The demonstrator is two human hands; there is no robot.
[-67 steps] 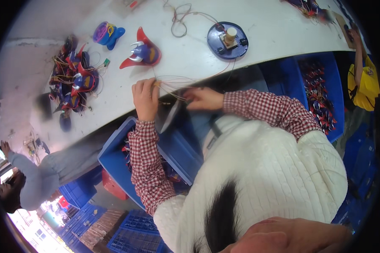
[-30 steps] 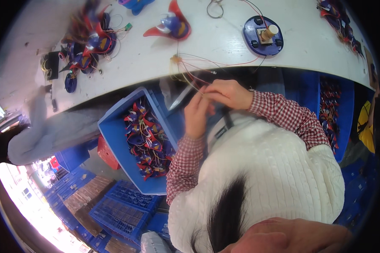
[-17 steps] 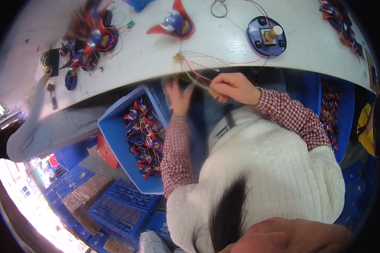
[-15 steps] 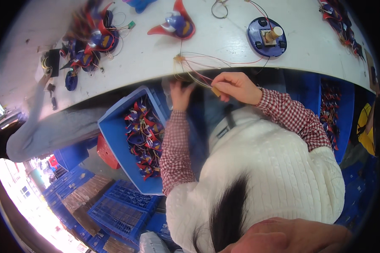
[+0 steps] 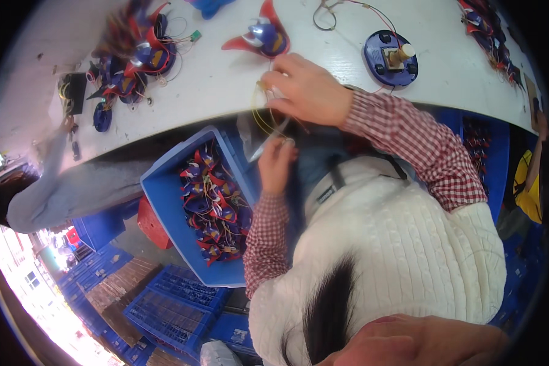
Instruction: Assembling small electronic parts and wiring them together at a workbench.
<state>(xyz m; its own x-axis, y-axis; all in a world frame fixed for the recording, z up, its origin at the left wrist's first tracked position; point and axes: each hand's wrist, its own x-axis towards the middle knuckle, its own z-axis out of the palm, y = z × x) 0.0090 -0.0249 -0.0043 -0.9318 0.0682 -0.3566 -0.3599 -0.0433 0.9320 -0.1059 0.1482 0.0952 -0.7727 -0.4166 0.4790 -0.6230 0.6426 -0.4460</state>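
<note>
My right hand (image 5: 311,90) lies across the table's front edge, fingers curled over a loose bundle of thin wires (image 5: 261,114). Yellow loops of the bundle hang below the edge, and the fingertips hide its upper end. Just below, my left hand (image 5: 277,163) pinches at the lower end of the wires, beside a pale, shiny strip; blur hides the exact grip. Touching or nearly touching my right fingers is a red-winged blue and silver toy part (image 5: 268,33). To the right sits a round dark-blue base (image 5: 377,67) with a white-capped post and red wire.
A blue bin (image 5: 165,201) of similar toy parts stands left of my lap; another blue bin (image 5: 499,158) is at right. More wired parts (image 5: 143,58) pile at the table's left, others (image 5: 491,39) at far right. A co-worker's grey sleeve (image 5: 73,189) reaches in from the left.
My right hand has moved left and away from me, onto the table by the winged part. My left hand has come back and right, its fingers closing at the wires.
</note>
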